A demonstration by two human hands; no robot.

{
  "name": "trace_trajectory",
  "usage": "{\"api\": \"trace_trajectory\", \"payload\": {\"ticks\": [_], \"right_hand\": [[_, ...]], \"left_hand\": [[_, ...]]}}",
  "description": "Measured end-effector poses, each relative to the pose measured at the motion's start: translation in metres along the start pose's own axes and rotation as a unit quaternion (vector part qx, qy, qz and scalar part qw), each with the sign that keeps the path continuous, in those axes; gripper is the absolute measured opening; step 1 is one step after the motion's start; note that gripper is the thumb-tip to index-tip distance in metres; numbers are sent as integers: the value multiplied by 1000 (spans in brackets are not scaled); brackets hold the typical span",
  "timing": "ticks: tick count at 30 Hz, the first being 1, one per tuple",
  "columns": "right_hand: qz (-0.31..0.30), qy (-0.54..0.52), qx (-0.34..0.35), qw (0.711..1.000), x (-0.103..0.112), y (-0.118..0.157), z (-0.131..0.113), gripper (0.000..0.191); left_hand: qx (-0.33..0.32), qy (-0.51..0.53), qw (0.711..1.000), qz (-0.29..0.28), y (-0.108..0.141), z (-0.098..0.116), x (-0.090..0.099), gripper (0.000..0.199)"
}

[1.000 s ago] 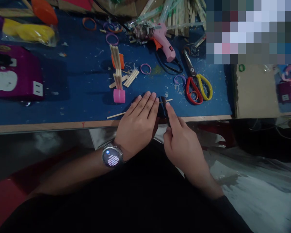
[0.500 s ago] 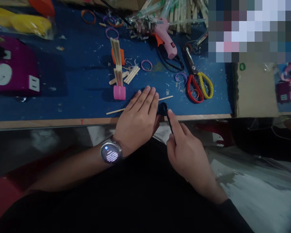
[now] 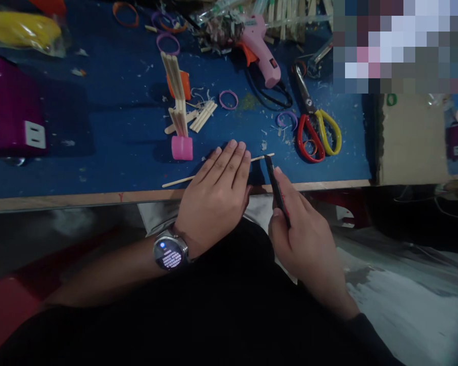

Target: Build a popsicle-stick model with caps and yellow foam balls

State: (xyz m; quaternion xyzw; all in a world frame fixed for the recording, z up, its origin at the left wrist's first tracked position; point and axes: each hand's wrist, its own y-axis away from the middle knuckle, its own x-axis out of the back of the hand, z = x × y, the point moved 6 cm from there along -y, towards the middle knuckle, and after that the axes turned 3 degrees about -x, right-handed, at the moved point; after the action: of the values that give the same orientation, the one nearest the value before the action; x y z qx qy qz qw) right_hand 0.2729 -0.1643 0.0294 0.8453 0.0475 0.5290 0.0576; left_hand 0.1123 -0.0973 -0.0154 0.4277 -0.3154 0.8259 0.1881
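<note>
Across a thin wooden stick (image 3: pixel 177 181) lies my left hand (image 3: pixel 217 188), flat and palm down, its fingers stretched out and close together. The stick's two ends show on either side of the hand; its middle is hidden. My right hand (image 3: pixel 305 234) is closed around a black utility knife (image 3: pixel 278 189), index finger along its back. The knife's front end is at the stick's right end; I cannot tell whether its blade has cut in. Beyond my left hand, wooden sticks (image 3: pixel 179 96) are joined to a pink ring-shaped piece (image 3: pixel 182 148) and stand near an orange piece (image 3: pixel 183 85).
Scissors (image 3: pixel 309 109) with red and yellow handles lie to the right, near a pink glue gun (image 3: pixel 261 51). A cardboard box (image 3: pixel 412 142) stands at the right, a purple box (image 3: pixel 15 112) at the left. Short sticks (image 3: pixel 204 117) and purple rings (image 3: pixel 228 100) lie on the blue table (image 3: pixel 118 137).
My right hand has shifted right and turned the utility knife, whose front end is now at the stick's right end. My left hand stays flat on the stick. The whole view has shifted slightly.
</note>
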Motion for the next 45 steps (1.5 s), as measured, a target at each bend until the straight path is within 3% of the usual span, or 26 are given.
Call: {"api": "trace_trajectory", "payload": {"ticks": [22,38,45], "right_hand": [[-13,15,8,1000,-3,-8,-13,83],[-8,55,-2,998,-6,-34,-18,79],[-13,88,-13,996,-5,-18,-14,77]], "left_hand": [[-28,-42,998,33,2,5,3,55],[-9,-21,1000,8,-5,-4,-3,64],[-12,-42,999,-19,-8,-3,-1,64]]}}
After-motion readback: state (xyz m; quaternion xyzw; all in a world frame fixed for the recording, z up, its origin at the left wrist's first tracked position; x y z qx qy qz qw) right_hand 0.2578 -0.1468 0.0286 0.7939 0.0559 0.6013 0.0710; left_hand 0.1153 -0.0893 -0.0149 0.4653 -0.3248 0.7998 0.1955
